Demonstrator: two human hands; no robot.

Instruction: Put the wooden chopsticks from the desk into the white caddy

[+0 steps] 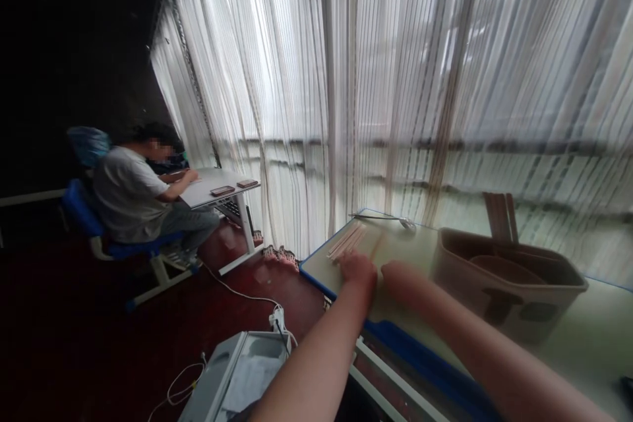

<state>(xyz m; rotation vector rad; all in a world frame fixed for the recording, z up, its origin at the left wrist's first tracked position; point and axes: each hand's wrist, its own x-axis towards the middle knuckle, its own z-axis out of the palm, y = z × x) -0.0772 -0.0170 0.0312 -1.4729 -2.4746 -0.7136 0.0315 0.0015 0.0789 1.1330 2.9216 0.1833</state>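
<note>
My left hand (357, 269) is over the near end of a loose bundle of thin, pale wooden sticks (347, 241) on the table. Its fingers are blurred, so I cannot tell whether it grips any of them. Close beside it, my right hand (396, 273) is closed and smeared by motion. A faint, blurred stick-like streak (378, 247) shows between the two hands; whether a hand holds it is unclear. Behind them, near the table's far edge, lies a long metal utensil (406, 223) with a rounded, shiny end.
A brown plastic bin (534, 283) stands on the pale, blue-edged table (568, 349) at right, with flat brown pieces (499, 214) upright behind its rim. Sheer curtains (297, 79) hang beyond. Another person (131, 188) sits at a white desk (210, 186). Below left are a grey box (217, 369) and cables.
</note>
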